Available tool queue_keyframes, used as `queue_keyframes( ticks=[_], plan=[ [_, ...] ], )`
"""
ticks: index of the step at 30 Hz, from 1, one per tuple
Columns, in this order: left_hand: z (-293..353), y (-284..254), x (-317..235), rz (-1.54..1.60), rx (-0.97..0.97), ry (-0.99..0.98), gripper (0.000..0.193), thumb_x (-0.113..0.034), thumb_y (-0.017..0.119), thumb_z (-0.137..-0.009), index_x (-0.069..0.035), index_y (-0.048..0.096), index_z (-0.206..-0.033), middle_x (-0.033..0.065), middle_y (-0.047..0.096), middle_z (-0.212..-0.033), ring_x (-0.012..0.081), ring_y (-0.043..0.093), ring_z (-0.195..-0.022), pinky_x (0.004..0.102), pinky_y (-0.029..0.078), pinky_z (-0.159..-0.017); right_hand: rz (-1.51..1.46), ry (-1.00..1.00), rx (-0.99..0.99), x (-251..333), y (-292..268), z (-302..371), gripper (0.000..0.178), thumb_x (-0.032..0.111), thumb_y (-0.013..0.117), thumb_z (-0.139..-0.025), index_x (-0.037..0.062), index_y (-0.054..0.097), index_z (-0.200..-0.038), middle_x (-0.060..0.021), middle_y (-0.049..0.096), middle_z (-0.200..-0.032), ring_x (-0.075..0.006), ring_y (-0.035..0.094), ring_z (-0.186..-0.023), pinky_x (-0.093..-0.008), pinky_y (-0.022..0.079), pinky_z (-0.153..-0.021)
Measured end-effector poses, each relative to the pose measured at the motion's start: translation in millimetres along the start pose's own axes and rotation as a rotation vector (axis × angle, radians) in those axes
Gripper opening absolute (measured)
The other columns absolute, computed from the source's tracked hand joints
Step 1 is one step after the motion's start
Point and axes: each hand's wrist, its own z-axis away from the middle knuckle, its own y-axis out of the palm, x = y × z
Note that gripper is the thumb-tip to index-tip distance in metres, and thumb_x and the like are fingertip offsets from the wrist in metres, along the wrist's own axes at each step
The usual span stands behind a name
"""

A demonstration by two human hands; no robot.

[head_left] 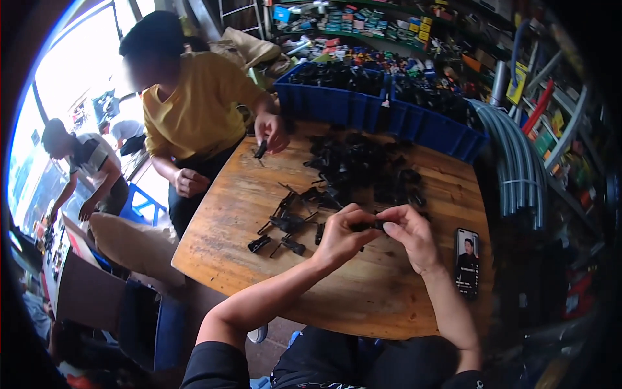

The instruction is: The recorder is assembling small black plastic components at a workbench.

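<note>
Over the near middle of the wooden table [382, 295], my left hand [343, 235] and my right hand [413, 236] meet around a small black part [369, 225]. Both hands have their fingers closed on it, and they cover most of its shape. Just beyond my hands lies a heap of black plastic parts [353, 162]. Several loose black pieces with thin rods [285, 222] are spread to the left of my left hand. A small black block [259, 244] rests nearest the table's left side.
A co-worker in a yellow top [194, 104] holds a black part at the far left edge. Two blue bins [330, 104] of black parts stand behind the table. A phone [466, 262] lies at the right; coiled grey pipes [518, 162] are beyond it. A stuffed sack [133, 243] sits left.
</note>
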Motion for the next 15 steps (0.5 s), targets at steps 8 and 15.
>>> queue_keyframes(
  ticks=[8, 15],
  plan=[
    [5, 4, 5, -0.247, -0.029, 0.234, 0.02, -0.002, 0.072, -0.069, 0.004, 0.063, -0.086, 0.0037, 0.054, -0.076, 0.0085, 0.053, -0.068, 0.0224, 0.043, -0.058, -0.223, 0.206, -0.047, -16, -9, 2, 0.005, 0.007, 0.056, -0.082, 0.0034, 0.059, -0.085, -0.001, 0.06, -0.083, -0.0073, 0.052, -0.076, -0.0195, 0.039, -0.073],
    [5, 3, 3, -0.317, -0.016, 0.279, 0.02, -0.002, 0.071, -0.069, 0.004, 0.063, -0.086, 0.0044, 0.054, -0.076, 0.0098, 0.054, -0.067, 0.0232, 0.044, -0.058, -0.428, 0.255, -0.093, -17, -6, 0, 0.002, 0.004, 0.06, -0.079, 0.0028, 0.061, -0.081, -0.0028, 0.061, -0.078, -0.0075, 0.053, -0.073, -0.0209, 0.041, -0.071]
  ],
)
